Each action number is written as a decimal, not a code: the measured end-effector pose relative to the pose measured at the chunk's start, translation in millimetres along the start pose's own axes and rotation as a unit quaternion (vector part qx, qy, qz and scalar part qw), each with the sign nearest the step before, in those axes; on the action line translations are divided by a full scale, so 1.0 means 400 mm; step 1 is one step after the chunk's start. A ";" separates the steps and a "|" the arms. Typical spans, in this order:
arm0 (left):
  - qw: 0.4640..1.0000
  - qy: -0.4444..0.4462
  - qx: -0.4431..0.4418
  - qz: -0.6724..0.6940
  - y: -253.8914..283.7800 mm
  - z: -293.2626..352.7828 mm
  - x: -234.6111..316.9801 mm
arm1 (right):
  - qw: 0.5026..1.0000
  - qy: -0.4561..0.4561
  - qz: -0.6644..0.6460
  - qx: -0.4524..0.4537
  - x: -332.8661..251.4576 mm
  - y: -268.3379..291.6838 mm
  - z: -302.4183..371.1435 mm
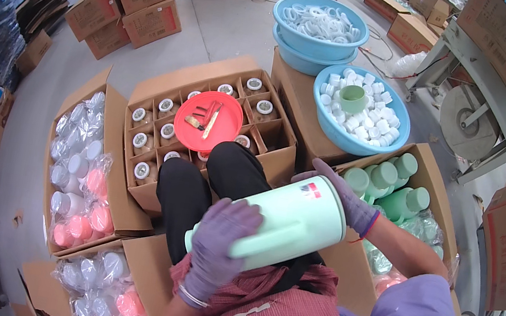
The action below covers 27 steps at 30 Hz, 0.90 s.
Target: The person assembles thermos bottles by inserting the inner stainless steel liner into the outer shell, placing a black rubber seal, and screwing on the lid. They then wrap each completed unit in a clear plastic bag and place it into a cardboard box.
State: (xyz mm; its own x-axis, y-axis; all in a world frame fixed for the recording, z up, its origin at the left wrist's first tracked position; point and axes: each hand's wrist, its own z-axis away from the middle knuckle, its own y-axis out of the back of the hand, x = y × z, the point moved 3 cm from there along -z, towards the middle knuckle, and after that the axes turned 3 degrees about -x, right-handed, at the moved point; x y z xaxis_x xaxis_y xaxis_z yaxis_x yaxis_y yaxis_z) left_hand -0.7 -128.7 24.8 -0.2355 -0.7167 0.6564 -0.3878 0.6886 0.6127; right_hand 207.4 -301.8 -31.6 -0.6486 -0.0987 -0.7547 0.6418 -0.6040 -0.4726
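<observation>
Mint-green flask [283, 220], held tilted just off the near edge of the divided carton [280, 157]: your left hand [219, 238] wraps it; your right hand [355, 205], at its wide end, grips I can't tell how.

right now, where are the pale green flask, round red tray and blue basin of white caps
Pale green flask [291, 217], head view: body side.
Round red tray [230, 121], head view: bare surface.
Blue basin [342, 137], head view: outer wall.

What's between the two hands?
The green flask: left hand wraps its lower-left part, right hand is at its upper-right end. The head view shows it.
</observation>
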 end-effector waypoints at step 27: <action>0.905 0.338 0.148 0.212 -0.009 0.189 -0.126 | 0.800 0.256 0.511 -0.181 -0.125 -0.131 -0.010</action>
State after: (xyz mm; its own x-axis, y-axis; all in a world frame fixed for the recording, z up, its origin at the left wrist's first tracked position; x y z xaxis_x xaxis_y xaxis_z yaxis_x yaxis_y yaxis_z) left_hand -54.7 -103.3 -43.6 0.1414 -0.0957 0.9853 -0.6350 0.7548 0.1644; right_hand 207.9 -262.1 28.7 0.4838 -0.0021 -0.8752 0.8669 -0.1358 0.4796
